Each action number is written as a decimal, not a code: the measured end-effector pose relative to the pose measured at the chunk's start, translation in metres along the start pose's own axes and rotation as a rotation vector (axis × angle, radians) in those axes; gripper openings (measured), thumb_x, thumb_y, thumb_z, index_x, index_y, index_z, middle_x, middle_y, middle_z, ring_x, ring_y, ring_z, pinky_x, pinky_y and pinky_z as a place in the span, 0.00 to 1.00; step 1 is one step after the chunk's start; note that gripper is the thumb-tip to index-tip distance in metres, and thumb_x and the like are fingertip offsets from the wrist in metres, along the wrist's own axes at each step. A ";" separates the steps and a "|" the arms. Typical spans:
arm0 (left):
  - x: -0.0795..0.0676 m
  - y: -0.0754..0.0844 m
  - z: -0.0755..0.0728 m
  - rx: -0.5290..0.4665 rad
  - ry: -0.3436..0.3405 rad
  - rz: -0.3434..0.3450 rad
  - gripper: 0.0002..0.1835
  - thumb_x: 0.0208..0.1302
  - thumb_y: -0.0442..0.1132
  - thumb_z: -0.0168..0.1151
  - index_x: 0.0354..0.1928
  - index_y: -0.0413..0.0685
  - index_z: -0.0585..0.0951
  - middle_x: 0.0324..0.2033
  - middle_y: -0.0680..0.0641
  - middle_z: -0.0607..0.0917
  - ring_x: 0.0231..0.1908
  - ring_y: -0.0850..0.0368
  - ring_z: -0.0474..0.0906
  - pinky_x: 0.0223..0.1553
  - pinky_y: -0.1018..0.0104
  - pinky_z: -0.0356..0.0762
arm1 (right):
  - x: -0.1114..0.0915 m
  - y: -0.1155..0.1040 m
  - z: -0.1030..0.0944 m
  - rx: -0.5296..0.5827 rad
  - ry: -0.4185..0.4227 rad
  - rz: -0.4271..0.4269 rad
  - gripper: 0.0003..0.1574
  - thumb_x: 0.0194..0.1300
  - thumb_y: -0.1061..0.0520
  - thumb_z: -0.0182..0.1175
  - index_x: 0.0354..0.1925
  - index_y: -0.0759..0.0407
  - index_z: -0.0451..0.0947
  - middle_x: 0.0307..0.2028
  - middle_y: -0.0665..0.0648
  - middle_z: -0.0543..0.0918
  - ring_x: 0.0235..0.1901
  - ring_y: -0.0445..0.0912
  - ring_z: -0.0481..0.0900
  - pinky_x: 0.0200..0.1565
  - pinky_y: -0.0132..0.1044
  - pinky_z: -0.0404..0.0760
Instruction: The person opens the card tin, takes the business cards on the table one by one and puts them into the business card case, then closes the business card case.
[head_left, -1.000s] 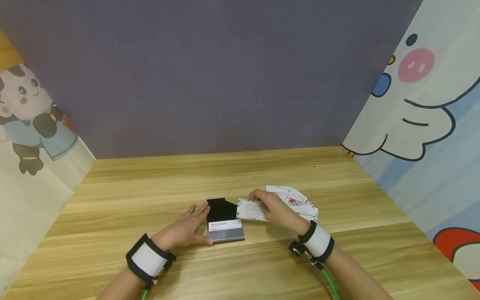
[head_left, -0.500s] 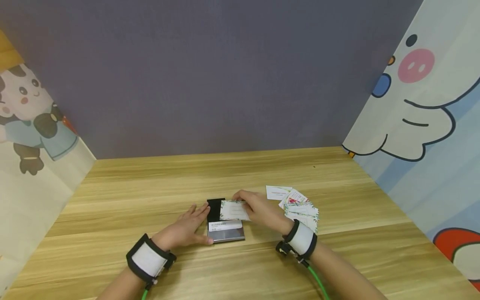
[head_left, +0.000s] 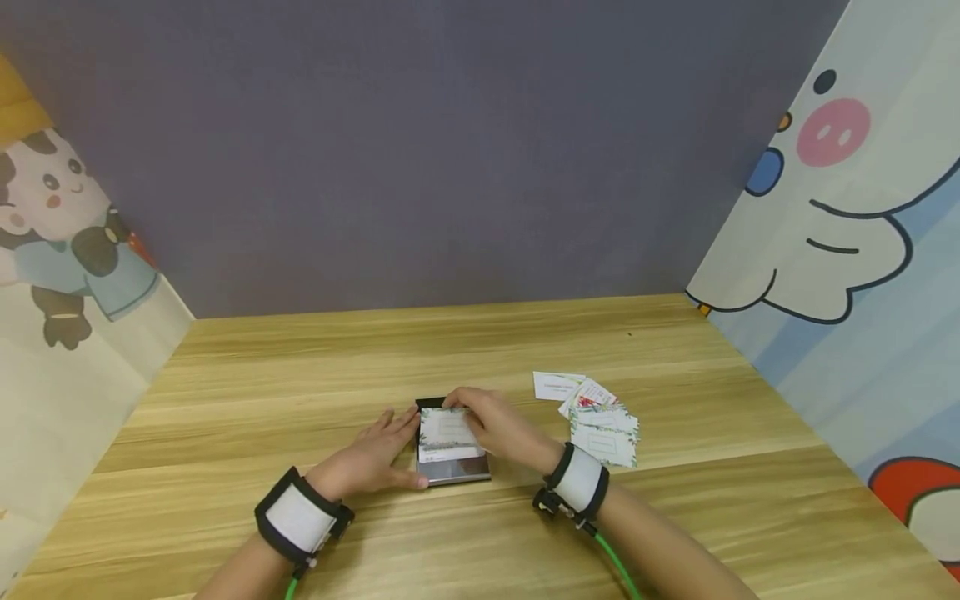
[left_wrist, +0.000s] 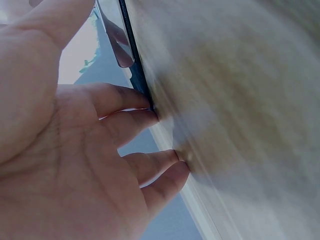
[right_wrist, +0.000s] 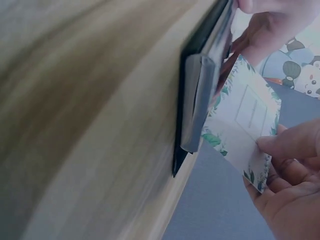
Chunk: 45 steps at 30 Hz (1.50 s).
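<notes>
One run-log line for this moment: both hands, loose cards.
left hand: open, touching case | right hand: pinching card over case | loose cards: on table, right of case

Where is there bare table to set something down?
Free: the table between the loose cards and grey wall; left of the left grip, towards the cartoon wall; the near strip between the green cables. Crowded: the middle, where the left grip touches the case and the right grip holds a card over it.

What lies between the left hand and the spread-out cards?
In the head view: the card holder, the floral card and the right hand pinching it.
</notes>
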<state>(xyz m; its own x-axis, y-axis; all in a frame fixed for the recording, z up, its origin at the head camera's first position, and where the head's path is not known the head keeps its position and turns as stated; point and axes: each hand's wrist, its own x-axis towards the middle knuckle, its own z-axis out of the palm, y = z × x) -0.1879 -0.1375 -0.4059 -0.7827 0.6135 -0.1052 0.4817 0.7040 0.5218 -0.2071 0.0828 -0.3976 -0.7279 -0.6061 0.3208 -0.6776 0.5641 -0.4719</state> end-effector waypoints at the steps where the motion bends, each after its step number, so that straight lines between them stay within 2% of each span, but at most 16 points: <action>1: 0.000 0.000 0.000 -0.004 -0.001 0.000 0.51 0.50 0.58 0.62 0.66 0.33 0.54 0.69 0.34 0.51 0.64 0.28 0.40 0.62 0.30 0.45 | 0.000 0.000 0.001 0.000 -0.006 0.002 0.21 0.54 0.76 0.50 0.44 0.61 0.75 0.44 0.58 0.83 0.45 0.44 0.77 0.46 0.38 0.81; 12: 0.002 -0.002 0.002 0.008 0.006 0.008 0.51 0.49 0.58 0.63 0.66 0.32 0.54 0.69 0.34 0.51 0.64 0.28 0.41 0.62 0.30 0.46 | -0.001 0.002 0.009 -0.018 -0.089 -0.011 0.22 0.53 0.77 0.50 0.45 0.62 0.75 0.43 0.59 0.82 0.45 0.45 0.77 0.48 0.38 0.80; 17: 0.001 -0.002 0.002 0.002 0.003 0.001 0.51 0.49 0.58 0.63 0.66 0.32 0.54 0.69 0.35 0.52 0.64 0.28 0.41 0.61 0.29 0.46 | -0.003 0.002 0.011 -0.089 -0.170 -0.006 0.23 0.54 0.75 0.51 0.47 0.61 0.75 0.45 0.58 0.80 0.47 0.46 0.74 0.50 0.40 0.79; 24: 0.001 -0.002 0.002 0.006 -0.003 0.005 0.51 0.50 0.59 0.62 0.67 0.33 0.54 0.69 0.36 0.51 0.64 0.28 0.40 0.61 0.29 0.46 | -0.008 -0.003 0.009 -0.139 -0.260 0.000 0.24 0.55 0.73 0.53 0.50 0.60 0.74 0.39 0.57 0.74 0.36 0.43 0.71 0.39 0.34 0.79; 27: 0.001 -0.002 0.002 0.003 -0.003 0.003 0.51 0.49 0.59 0.62 0.67 0.33 0.54 0.69 0.36 0.51 0.64 0.28 0.40 0.61 0.29 0.45 | -0.010 -0.005 0.008 -0.170 -0.281 -0.002 0.23 0.55 0.72 0.54 0.50 0.59 0.75 0.40 0.56 0.75 0.40 0.43 0.72 0.43 0.35 0.79; 31: 0.002 -0.002 0.002 0.004 -0.001 0.004 0.51 0.49 0.59 0.62 0.67 0.33 0.54 0.69 0.36 0.51 0.64 0.28 0.40 0.62 0.30 0.45 | -0.012 -0.006 0.009 -0.199 -0.285 -0.017 0.22 0.55 0.71 0.54 0.49 0.59 0.76 0.42 0.56 0.77 0.46 0.46 0.72 0.49 0.39 0.77; 36: 0.002 -0.002 0.001 0.010 -0.003 0.004 0.50 0.50 0.58 0.62 0.67 0.33 0.54 0.69 0.36 0.51 0.64 0.28 0.40 0.62 0.30 0.45 | -0.014 -0.005 0.008 -0.208 -0.281 -0.042 0.23 0.54 0.72 0.54 0.50 0.61 0.76 0.42 0.57 0.77 0.46 0.48 0.72 0.50 0.41 0.77; 41: 0.002 -0.002 0.001 0.006 -0.013 0.002 0.51 0.50 0.59 0.62 0.67 0.34 0.53 0.70 0.36 0.50 0.65 0.28 0.39 0.62 0.29 0.44 | -0.018 -0.002 0.000 -0.143 -0.272 -0.018 0.28 0.54 0.74 0.52 0.54 0.63 0.71 0.47 0.60 0.76 0.48 0.49 0.72 0.51 0.44 0.77; 45: 0.001 -0.002 0.001 0.011 -0.011 0.005 0.50 0.50 0.58 0.62 0.67 0.33 0.54 0.69 0.35 0.50 0.64 0.27 0.40 0.62 0.29 0.44 | -0.027 0.006 -0.009 -0.086 -0.229 0.008 0.26 0.56 0.72 0.53 0.55 0.66 0.68 0.45 0.63 0.76 0.45 0.50 0.73 0.47 0.45 0.79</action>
<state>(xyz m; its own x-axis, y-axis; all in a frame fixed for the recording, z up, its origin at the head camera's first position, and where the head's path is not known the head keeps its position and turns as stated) -0.1898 -0.1378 -0.4077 -0.7758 0.6210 -0.1118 0.4900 0.7045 0.5135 -0.1924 0.1082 -0.4017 -0.6968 -0.7074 0.1186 -0.6859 0.6088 -0.3986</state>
